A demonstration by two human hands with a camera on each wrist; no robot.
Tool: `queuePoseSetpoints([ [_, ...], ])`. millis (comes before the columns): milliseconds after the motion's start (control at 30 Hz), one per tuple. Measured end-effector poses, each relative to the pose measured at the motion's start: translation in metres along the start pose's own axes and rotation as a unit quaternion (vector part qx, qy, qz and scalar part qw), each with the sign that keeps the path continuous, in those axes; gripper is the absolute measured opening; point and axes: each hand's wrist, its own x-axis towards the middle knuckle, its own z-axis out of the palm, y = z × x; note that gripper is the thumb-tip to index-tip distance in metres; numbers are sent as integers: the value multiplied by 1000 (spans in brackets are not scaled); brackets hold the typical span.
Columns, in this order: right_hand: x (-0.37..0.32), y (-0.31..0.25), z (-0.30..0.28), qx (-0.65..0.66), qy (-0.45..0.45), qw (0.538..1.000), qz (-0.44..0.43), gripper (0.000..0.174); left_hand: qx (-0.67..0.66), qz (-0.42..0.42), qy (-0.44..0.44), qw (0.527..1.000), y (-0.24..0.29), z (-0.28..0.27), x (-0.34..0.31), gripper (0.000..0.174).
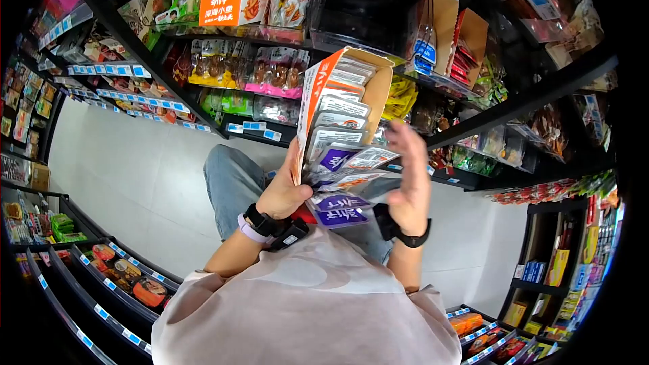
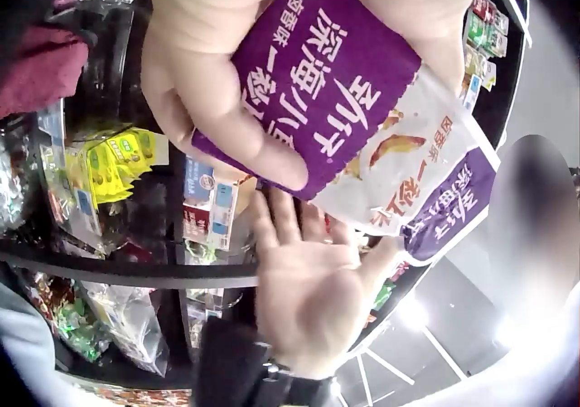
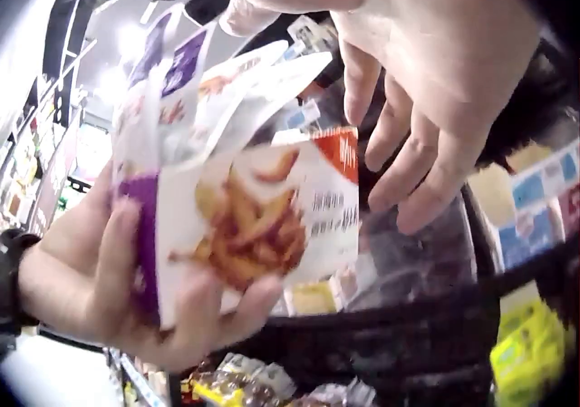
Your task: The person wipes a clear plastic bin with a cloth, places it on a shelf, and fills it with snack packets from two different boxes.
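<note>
My left hand (image 1: 282, 196) grips the near left end of an open cardboard display box (image 1: 315, 115), its fingers spread on the side printed with small fried fish in the right wrist view. Snack packets (image 1: 334, 138) stand in a row inside. At the near end, purple and white packets (image 1: 341, 216) lean out over the edge. The left wrist view shows the fingers over a purple printed panel (image 2: 340, 90). My right hand (image 1: 409, 182) is raised beside the box's right side, fingers extended and holding nothing; its palm shows in the left wrist view.
Black shelves (image 1: 270, 34) of bagged snacks stand close ahead. An orange-white display box (image 1: 233, 3) sits on the upper shelf, near a dark clear-walled shelf bin (image 1: 355, 7). Lower racks (image 1: 122, 284) with price tags stand at left. The person's bent knees (image 1: 233, 182) are below the box.
</note>
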Motion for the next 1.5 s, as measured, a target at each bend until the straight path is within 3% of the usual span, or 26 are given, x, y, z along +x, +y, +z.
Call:
queuePoseSetpoints([
  [67, 11, -17, -4, 18, 33, 997, -65, 76, 14, 14, 19, 1000, 0, 2, 0, 113],
  [133, 16, -35, -16, -127, -79, 987, -61, 65, 61, 30, 7, 998, 4, 6, 2, 115],
  [167, 24, -48, -8, -149, -71, 984, -71, 48, 46, 21, 3, 999, 2, 7, 2, 114],
  [200, 28, -51, -6, -151, -74, 983, -70, 48, 42, 21, 4, 999, 2, 9, 1, 114],
  [267, 35, -54, -4, -181, -198, 960, -82, 32, 26, 21, -5, 999, 3, 14, 1, 112],
  [300, 38, -56, 0, -183, -200, 958, -97, 21, 24, 24, -5, 999, 2, 13, 2, 112],
  [467, 36, -52, -4, -199, -271, 939, -70, 15, 38, -2, 16, 999, -1, 7, -2, 111],
  [667, 34, -43, -5, -131, -185, 973, -35, 11, 18, -14, -38, 999, -1, 0, -1, 109],
  [700, 33, -43, -6, -103, -169, 980, 4, 9, 12, -18, -42, 999, -1, -2, -1, 109],
  [833, 29, -32, -8, 15, -101, 993, 65, 6, 4, -31, -12, 999, -5, -7, -4, 103],
  [1000, 10, -10, 11, 220, -8, 972, 80, 10, -2, -25, -13, 1000, -5, -8, -4, 97],
  [1067, -1, -3, 17, 224, -34, 970, 88, 12, -8, -28, -11, 1000, -4, -8, -3, 94],
  [1167, -4, -5, 12, 195, -10, 976, 101, 11, 12, -14, 0, 1000, 2, -3, -1, 100],
  [1233, 2, -11, 1, 29, -85, 992, 91, 13, 20, -17, 7, 1000, 4, -2, -1, 106],
  [1267, 6, -15, -1, 29, -83, 992, 92, 13, 21, -19, 7, 1000, 3, -4, -1, 106],
  [1333, 18, -26, -5, -116, -168, 978, 33, 16, -24, -29, -10, 999, -3, -7, -2, 102],
  [1500, 30, -43, -3, -251, -248, 935, -40, 22, -45, -45, -20, 998, -7, -6, -2, 102],
])
